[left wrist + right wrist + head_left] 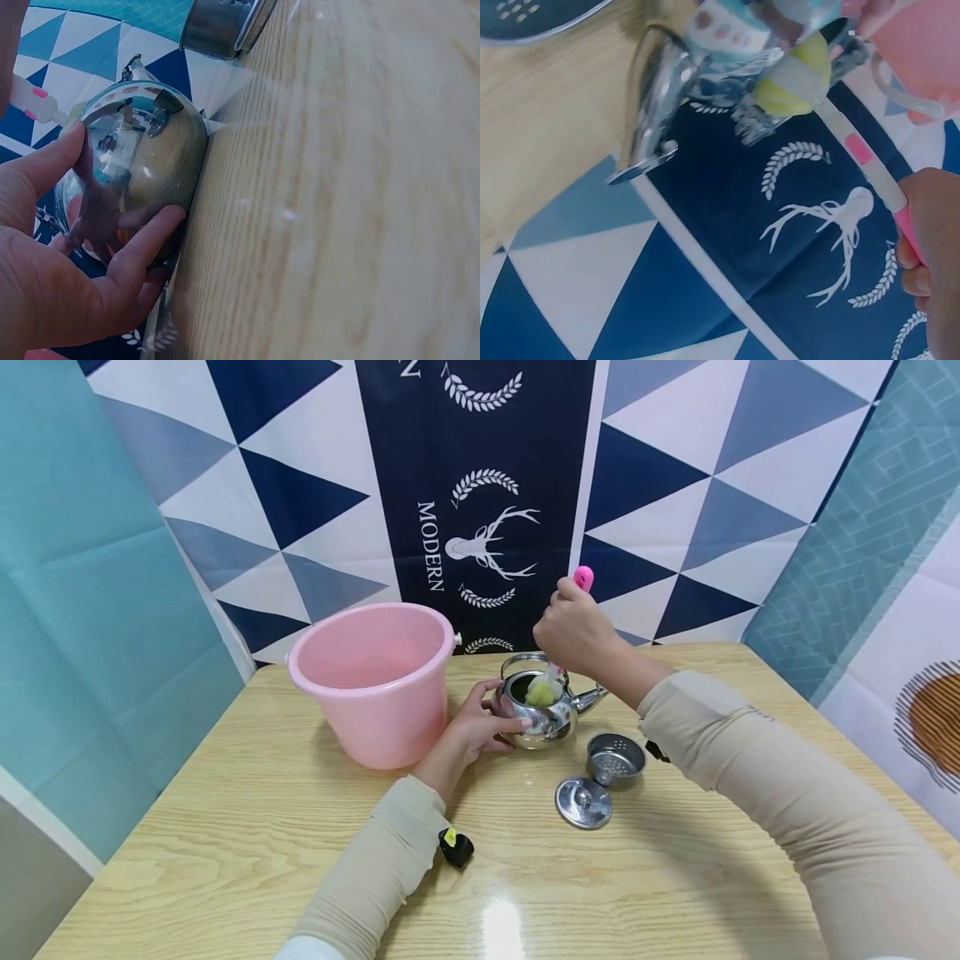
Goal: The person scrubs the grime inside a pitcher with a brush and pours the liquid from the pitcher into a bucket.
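A shiny metal teapot (546, 728) stands lidless on the table beside a pink bucket (378, 722). My left hand (480, 725) holds its side, thumb in front and fingers round the body; the left wrist view shows these fingers (150, 236) against the polished metal. My right hand (576, 628) grips the pink-and-white handle of a sponge brush (877, 176) from above. Its yellow-green sponge head (542, 692) sits in the teapot's opening. The spout (588, 697) points right, and the top handle (517, 662) leans to the back.
Right of the teapot, a perforated metal strainer (615, 756) lies on the wooden table (247, 827), touching or nearly touching the round lid (583, 802). A patterned cloth backdrop (480, 543) rises right behind the table's far edge.
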`<state>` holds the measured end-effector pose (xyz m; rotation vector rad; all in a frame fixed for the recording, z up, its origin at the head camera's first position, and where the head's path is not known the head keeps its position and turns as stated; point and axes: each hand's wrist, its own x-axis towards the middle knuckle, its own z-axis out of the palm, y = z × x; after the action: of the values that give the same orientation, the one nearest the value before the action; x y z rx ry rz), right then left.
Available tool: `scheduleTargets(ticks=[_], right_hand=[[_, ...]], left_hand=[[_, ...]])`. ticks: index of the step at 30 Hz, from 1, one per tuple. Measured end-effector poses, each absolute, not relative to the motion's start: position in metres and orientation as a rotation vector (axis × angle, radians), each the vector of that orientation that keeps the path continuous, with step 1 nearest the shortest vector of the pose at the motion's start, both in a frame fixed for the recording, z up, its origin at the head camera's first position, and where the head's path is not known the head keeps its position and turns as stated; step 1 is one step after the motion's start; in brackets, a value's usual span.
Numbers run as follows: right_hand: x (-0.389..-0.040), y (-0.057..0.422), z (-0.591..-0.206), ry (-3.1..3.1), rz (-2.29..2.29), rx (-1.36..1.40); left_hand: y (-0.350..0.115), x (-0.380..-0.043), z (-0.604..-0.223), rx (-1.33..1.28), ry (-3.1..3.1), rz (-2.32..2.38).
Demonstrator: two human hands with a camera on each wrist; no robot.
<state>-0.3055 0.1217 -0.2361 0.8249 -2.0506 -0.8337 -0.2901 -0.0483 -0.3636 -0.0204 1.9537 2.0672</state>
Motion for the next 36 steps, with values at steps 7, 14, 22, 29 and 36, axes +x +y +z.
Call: scheduleTargets(ticks=[7, 14, 22, 29, 36], right_hand=[[-0.304, 0.115, -0.239, -2.126, -0.632, 0.763], [-0.308, 0.110, -0.250, -2.129, -0.581, 0.658], [-0.311, 0.115, -0.254, -2.029, -0.686, 0.621], [-0.309, 0.125, -0.242, -2.121, -0.787, 0.692], [-0.307, 0.126, -0.230, -2.189, -0.848, 0.797]], left_hand=[[-0.048, -0.289, -0.361, -0.031, 1.943, 2.068], [-0.048, -0.290, -0.362, -0.039, 1.946, 2.063], [-0.049, -0.291, -0.363, -0.034, 1.960, 2.053], [-0.048, -0.291, -0.362, -0.025, 1.965, 2.044], [-0.048, -0.290, -0.361, -0.040, 1.963, 2.037]])
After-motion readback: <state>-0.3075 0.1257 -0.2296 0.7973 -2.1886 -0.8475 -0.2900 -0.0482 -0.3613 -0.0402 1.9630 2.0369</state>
